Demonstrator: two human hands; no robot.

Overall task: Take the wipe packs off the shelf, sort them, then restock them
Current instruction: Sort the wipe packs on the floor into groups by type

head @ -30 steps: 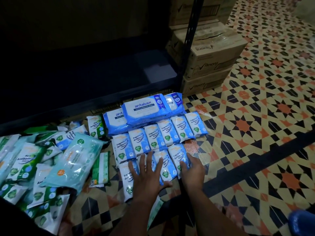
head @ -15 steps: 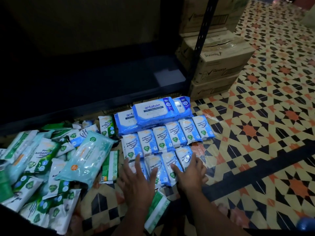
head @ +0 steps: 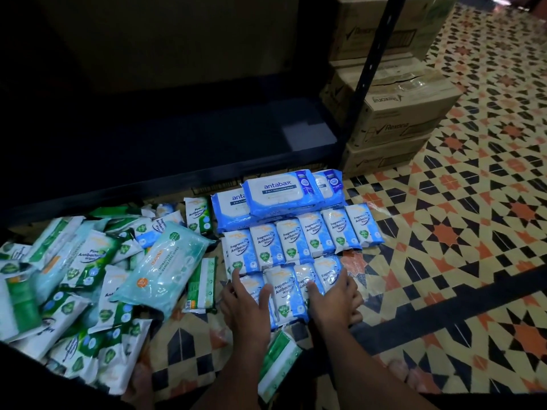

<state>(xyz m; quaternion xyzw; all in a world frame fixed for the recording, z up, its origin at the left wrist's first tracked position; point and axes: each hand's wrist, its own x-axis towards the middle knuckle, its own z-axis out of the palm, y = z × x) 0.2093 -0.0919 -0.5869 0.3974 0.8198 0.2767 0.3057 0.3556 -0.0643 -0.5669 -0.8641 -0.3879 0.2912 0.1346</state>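
Small blue wipe packs lie in two neat rows on the tiled floor; the far row (head: 305,238) sits in front of the large blue antabax packs (head: 278,192). My left hand (head: 247,303) and my right hand (head: 334,300) rest flat with spread fingers on the near row of blue packs (head: 285,291), one hand at each end. A loose heap of green and white packs (head: 88,270) with a big teal pack (head: 162,267) on top lies to the left. The dark bottom shelf (head: 177,143) behind holds no packs.
Stacked cardboard boxes (head: 396,113) stand right of the shelf's black upright post (head: 373,72). A green pack (head: 278,359) lies on the floor between my forearms, and a slim green pack (head: 201,287) lies beside the heap. Patterned floor tiles (head: 458,247) spread to the right.
The view shifted slightly, so the scene sits a little higher and further right. Both hands stay on the near row of blue packs, having slid slightly along it.
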